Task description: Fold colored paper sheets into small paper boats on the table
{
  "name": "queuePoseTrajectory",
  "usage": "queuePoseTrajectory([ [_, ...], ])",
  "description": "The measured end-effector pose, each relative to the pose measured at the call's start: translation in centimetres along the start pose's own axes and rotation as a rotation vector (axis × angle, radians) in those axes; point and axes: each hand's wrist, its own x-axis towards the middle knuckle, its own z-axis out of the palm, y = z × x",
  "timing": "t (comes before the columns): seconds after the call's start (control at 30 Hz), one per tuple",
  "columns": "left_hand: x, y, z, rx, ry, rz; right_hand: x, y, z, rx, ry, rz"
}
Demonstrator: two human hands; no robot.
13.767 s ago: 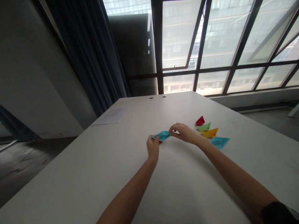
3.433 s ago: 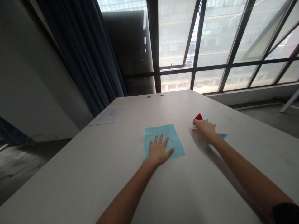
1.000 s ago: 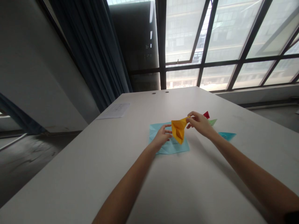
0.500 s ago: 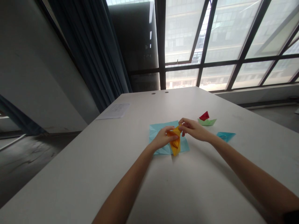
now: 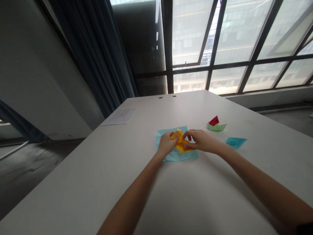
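A folded yellow paper piece (image 5: 180, 142) is held between both hands, low over a flat light-blue paper sheet (image 5: 176, 155) on the white table (image 5: 137, 182). My left hand (image 5: 166, 143) pinches its left side with curled fingers. Fingers of my right hand (image 5: 201, 141) are closed on its right side. Part of the yellow paper is hidden by the fingers.
To the right lie a red folded boat (image 5: 214, 120), a green folded boat (image 5: 216, 127) and a blue folded boat (image 5: 235, 142). A white printed sheet (image 5: 119, 116) lies at the far left edge. A dark curtain (image 5: 97, 55) and large windows (image 5: 220, 42) stand beyond the table.
Over the last second both hands brought the yellow paper down onto the blue sheet and pulled it apart, flatter and wider. Earlier, the blue boat was unfolded flat and my right hand fetched the yellow boat.
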Motion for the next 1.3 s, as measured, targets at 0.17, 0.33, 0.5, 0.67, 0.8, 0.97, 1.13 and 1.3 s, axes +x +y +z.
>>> queuePoseTrajectory([
  [0.17,0.2,0.2,0.2,-0.068,0.06,-0.058,-0.1,0.2,0.3,-0.153,-0.017,0.076],
  [0.33,0.3,-0.1,0.6,-0.21,0.023,-0.091,0.1,0.2,1.1,-0.259,0.041,0.058],
  [0.5,0.4,-1.1,1.0,-0.264,0.01,-0.261,0.1,0.2,1.6,-0.322,0.113,-0.028],
  [0.67,0.5,-1.9,0.9,-0.273,0.036,-0.359,-0.1,-0.3,1.3,-0.313,0.27,-0.137],
  [0.8,0.7,-2.1,0.4,-0.393,0.032,-0.474,-0.3,-1.0,1.0,-0.267,0.363,-0.3],
  [0.97,1.0,-1.9,-0.4,-0.723,0.029,-0.64,-0.2,-0.8,1.1,-0.221,0.257,-0.307],
  [1.13,1.4,-1.7,-1.1,-0.839,0.18,-0.658,0.1,0.6,1.3,-0.132,0.204,-0.222],
  [1.3,1.4,-1.2,-1.3,-0.89,0.199,-0.64,0.2,0.8,1.2,-0.138,0.15,-0.096],
])
